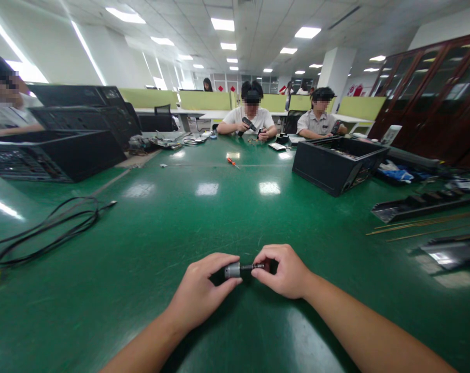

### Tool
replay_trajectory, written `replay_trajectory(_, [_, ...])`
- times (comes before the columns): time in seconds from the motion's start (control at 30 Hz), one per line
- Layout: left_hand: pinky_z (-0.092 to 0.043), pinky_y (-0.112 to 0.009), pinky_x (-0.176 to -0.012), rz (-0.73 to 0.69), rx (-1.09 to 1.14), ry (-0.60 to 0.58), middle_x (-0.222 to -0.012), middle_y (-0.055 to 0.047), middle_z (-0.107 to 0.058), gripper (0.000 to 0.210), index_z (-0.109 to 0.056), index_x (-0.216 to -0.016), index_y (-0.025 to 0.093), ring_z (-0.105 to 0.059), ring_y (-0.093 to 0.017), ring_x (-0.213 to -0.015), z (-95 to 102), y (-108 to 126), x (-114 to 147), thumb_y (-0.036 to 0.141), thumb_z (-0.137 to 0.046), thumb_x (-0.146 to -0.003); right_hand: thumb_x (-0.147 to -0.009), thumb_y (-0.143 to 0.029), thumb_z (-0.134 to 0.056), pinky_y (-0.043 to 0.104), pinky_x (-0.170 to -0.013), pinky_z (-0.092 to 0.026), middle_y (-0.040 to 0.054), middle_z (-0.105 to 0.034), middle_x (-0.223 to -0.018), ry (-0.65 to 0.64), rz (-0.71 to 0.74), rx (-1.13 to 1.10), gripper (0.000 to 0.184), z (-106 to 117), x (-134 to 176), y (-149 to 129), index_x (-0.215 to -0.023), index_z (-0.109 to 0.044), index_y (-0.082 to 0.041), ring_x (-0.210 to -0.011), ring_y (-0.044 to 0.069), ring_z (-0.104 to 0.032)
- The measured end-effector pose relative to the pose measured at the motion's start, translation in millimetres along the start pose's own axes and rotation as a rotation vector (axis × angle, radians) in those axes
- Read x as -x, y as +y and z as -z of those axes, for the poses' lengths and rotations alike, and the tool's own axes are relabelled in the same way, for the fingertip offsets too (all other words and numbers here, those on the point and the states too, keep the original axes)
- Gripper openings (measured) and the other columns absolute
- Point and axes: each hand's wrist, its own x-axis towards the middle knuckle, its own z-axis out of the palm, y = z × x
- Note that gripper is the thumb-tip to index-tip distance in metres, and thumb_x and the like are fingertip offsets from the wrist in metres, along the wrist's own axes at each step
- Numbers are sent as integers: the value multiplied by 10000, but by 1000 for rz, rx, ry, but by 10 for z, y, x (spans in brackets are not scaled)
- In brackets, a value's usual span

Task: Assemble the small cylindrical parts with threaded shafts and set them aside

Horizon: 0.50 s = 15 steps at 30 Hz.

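Between my hands, low over the green table (172, 217), lies a small grey metal cylinder (232, 270) with a thin dark shaft (247, 268) pointing right. It looks like a small motor, but its exact kind is not clear. My left hand (203, 285) grips the cylinder between thumb and fingers. My right hand (283, 269) is closed in a pinch at the far end of the shaft, where ridges show. The fingers partly cover both ends of the part.
An orange-handled screwdriver (231, 161) lies farther up the table. Black computer cases stand left (79, 155) and right (331, 166). A black cable (63, 233) is coiled at left; thin rods (413, 224) and dark metal channels lie at right. Several people sit around, one holding a power drill (248, 124).
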Motion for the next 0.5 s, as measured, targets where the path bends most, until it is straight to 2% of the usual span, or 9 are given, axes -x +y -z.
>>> replay_trajectory(0.5, [-537,-237,-850,1,-13,9,-997,33,-750,307,-704,-1065,281,-699,-141,-913,7,-14,10,207,-765,-773,-770,-199,-711,245,-616,-436,2,-648,-679,4,-7,-15,38,15,2,11,-770,-679,-178,-614,136,-598])
